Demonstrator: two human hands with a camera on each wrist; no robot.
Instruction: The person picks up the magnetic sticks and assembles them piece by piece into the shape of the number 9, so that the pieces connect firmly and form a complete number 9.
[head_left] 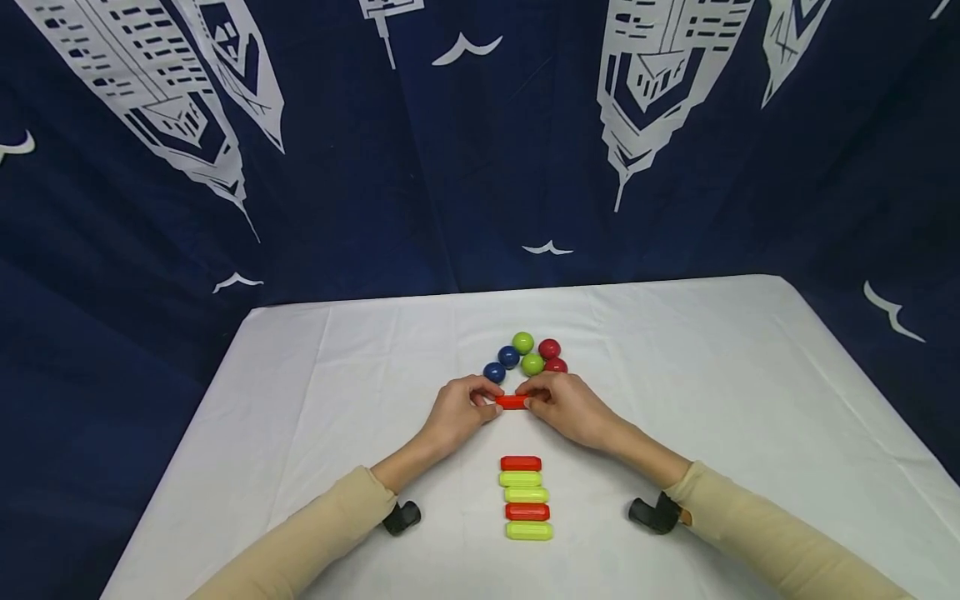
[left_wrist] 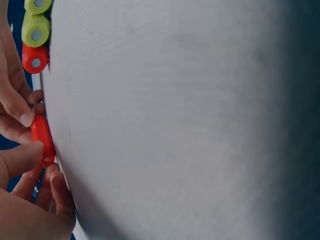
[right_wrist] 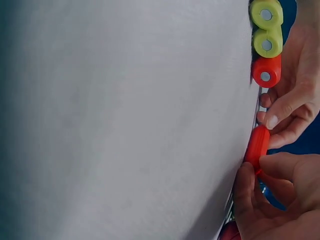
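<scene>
Head view: red rod (head_left: 513,402) lies between left hand (head_left: 462,410) and right hand (head_left: 567,407), long axis running left to right, each hand's fingers pinching the nearer end

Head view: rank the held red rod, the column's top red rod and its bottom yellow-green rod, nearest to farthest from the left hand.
1. Held red rod: at the left hand's fingertips.
2. Top red rod: below and right in the image.
3. Bottom yellow-green rod: farther down, lowest in the column.
</scene>
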